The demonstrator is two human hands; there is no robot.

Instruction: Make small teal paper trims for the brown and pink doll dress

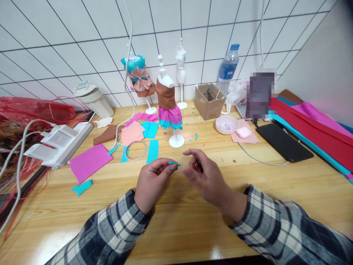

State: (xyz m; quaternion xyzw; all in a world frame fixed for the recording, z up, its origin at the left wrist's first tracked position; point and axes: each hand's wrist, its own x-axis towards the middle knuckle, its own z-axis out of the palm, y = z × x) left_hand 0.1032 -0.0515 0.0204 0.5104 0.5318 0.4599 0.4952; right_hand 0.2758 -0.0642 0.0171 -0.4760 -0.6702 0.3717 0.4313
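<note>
My left hand (151, 184) is closed in a pinch on a small blue paper strip (174, 163) just above the wooden table (275, 191). My right hand (205, 176) is beside it, fingers curled round a thin dark tool (198, 164) that I cannot make out. Behind the hands stands a small mannequin (168, 106) dressed in a brown top and a pink and blue paper skirt. Two more mannequins stand further back: one with a blue and pink fan-shaped piece (139, 79), one bare white (181, 70).
Pink, blue and brown paper pieces (91, 162) and a tape ring (135, 150) lie left of centre. A power strip (59, 143) with cables sits at the left. A cardboard box (209, 100), water bottle (228, 70), pink bead dish (226, 125), earbud case (243, 132), phone (284, 141) and coloured paper sheets (317, 132) are at the right.
</note>
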